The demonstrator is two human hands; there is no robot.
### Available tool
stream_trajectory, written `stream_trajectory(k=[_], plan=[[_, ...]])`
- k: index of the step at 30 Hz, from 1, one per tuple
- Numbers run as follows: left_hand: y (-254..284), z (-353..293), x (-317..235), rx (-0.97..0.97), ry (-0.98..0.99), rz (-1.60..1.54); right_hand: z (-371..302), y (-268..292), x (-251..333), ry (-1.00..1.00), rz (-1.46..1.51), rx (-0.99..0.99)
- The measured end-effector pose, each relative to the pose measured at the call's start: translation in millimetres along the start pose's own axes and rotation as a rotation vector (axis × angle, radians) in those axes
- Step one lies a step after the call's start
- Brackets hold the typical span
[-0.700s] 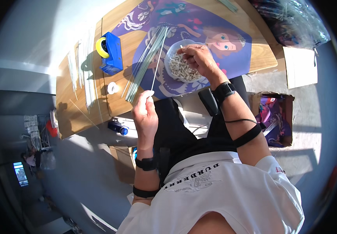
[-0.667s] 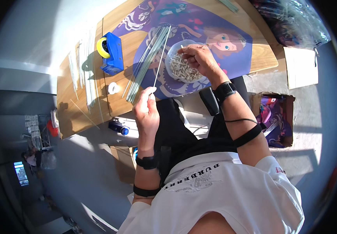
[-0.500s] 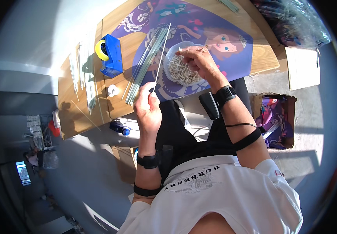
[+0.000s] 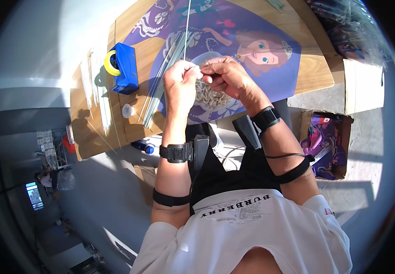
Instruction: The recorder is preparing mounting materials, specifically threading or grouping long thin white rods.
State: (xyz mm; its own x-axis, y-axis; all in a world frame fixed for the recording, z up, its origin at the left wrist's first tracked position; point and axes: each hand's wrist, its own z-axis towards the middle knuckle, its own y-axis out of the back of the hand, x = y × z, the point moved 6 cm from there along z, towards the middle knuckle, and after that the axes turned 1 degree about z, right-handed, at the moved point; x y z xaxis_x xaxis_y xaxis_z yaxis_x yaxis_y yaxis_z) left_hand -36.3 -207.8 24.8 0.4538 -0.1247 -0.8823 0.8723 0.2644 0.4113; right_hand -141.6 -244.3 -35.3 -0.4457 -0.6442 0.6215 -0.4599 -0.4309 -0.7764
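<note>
My left hand (image 4: pixel 180 86) is closed around a thin white rod (image 4: pixel 188 32), which stands up past the top edge of the view. Against its fingertips, my right hand (image 4: pixel 230 78) pinches a small whitish piece, mostly hidden by the fingers. Both hands meet above a clear round tub (image 4: pixel 205 56) full of short pale tube-like pieces (image 4: pixel 212 97). Left of the tub, a bundle of pale thin rods (image 4: pixel 163 84) lies on a purple sheet printed with a cartoon princess (image 4: pixel 279 82).
A blue tape dispenser (image 4: pixel 126 68) with yellow tape stands left on the wooden table (image 4: pixel 316 73), beside more rods (image 4: pixel 106 107) and a small white roll (image 4: pixel 128 110). Right of my legs sits an open cardboard box (image 4: pixel 327 146) with purple sheets. Plastic-wrapped bundles (image 4: pixel 350 32) lie far right.
My left hand has moved up and right with the rod, which now stands more upright. My right hand has come down and left from over the tub; the fingertips now meet.
</note>
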Motion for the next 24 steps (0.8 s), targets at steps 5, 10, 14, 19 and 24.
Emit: stream_trajectory(k=[5,10,14,19,24], plan=[[12,-14,8,-0.196,0.25,-0.215,-4,0,-6,0.11,0.107,-0.191],[10,-24,-8,-0.206,0.334,-0.3,-7,-13,-14,0.318,0.173,-0.17],[6,-40,-20,-0.194,0.385,-0.454,-14,-29,-18,0.389,0.209,-0.142],[9,-61,-44,-0.212,0.363,-0.376,-23,-41,-19,0.423,0.449,-0.039],[67,-94,-59,-0.18,-0.054,0.278,-30,-39,-18,0.359,0.719,0.058]])
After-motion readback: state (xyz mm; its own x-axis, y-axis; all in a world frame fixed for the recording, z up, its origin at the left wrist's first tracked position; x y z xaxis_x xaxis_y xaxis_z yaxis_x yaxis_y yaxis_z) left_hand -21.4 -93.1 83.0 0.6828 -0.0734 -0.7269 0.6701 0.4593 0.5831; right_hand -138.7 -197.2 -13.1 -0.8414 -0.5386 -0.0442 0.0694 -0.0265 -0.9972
